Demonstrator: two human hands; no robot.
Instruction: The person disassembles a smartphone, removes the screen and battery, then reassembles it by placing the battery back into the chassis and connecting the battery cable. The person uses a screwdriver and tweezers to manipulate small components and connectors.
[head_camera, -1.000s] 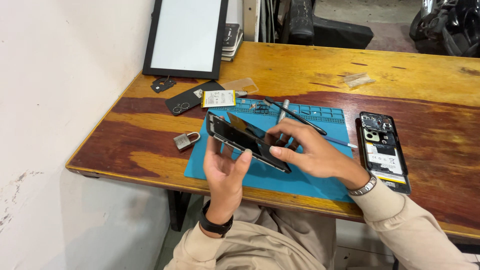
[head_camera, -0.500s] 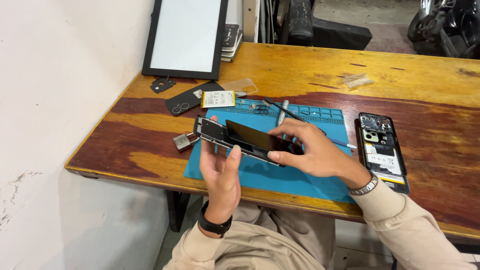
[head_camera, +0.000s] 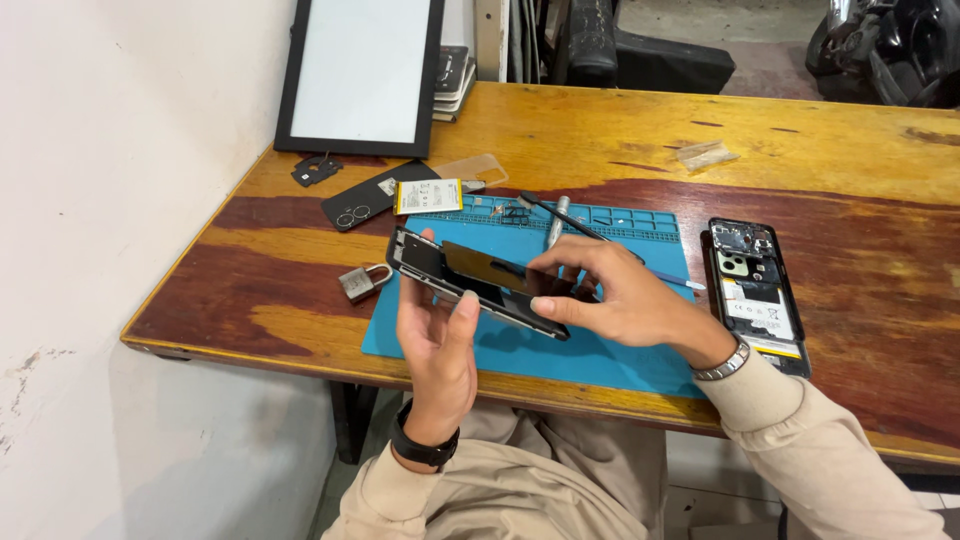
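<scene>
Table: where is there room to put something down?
The table is bare between the white panel and the plastic bag, and right of that bag. There is also bare wood left of the padlock. The blue mat is crowded: tools along its top edge, and the left hand and right hand holding a phone frame over it.

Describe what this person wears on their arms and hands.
Both arms wear long beige sleeves with ribbed cuffs. The left hand has a black band on its wrist; the right hand has a silver metal bracelet or watch band. Both hands are bare, with no gloves.
</scene>
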